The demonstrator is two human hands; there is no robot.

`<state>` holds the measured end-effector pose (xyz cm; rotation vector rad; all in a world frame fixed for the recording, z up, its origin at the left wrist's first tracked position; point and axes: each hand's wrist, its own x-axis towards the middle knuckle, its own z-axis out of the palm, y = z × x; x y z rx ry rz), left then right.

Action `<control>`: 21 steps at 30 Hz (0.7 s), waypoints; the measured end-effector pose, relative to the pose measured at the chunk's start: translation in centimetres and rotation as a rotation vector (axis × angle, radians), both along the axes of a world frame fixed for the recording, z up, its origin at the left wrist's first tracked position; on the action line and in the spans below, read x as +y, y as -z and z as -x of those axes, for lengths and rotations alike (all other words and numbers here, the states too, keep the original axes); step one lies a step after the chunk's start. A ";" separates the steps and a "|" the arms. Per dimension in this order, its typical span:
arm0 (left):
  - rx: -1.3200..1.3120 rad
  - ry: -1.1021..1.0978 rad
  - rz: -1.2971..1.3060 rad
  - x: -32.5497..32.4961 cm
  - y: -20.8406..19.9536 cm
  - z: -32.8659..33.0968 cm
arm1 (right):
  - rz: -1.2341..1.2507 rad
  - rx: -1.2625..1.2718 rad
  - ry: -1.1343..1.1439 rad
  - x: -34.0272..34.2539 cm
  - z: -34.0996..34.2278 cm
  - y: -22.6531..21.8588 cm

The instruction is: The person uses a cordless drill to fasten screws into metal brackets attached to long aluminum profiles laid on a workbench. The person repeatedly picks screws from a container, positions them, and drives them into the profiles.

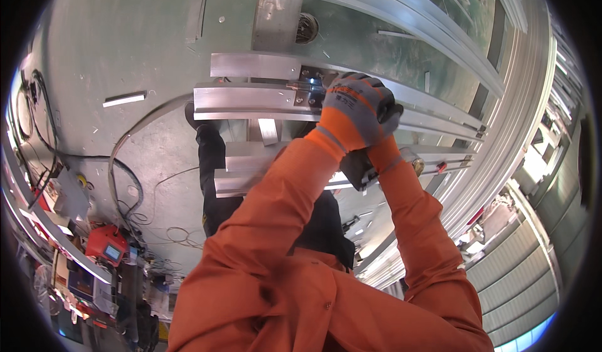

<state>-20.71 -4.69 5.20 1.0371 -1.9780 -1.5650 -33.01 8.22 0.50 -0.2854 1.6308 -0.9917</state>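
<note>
Both my hands, in grey and orange gloves, are close together over the aluminium profiles. My left hand point(352, 110) is closed, its fingers curled over the top of a dark hand-held tool point(359, 169). My right hand point(390, 118) is closed against it, partly hidden behind the left. Most of the tool is covered, so I cannot make out its exact kind. A bright spot of light shows at its left end, over a dark metal plate with holes point(308, 101). This plate lies across two parallel silver aluminium profiles point(241, 98).
More long profiles point(401, 7) run across the far side, and a stack of them point(527, 88) stands at the right. A hose point(119, 145) curves over the green floor point(163, 44). At the lower left is a red machine with a small screen point(105, 244).
</note>
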 end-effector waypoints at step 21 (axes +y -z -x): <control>0.035 -0.214 -0.103 -1.5 0.3 1.3 | -0.051 0.433 -0.813 -1.2 5.3 -1.1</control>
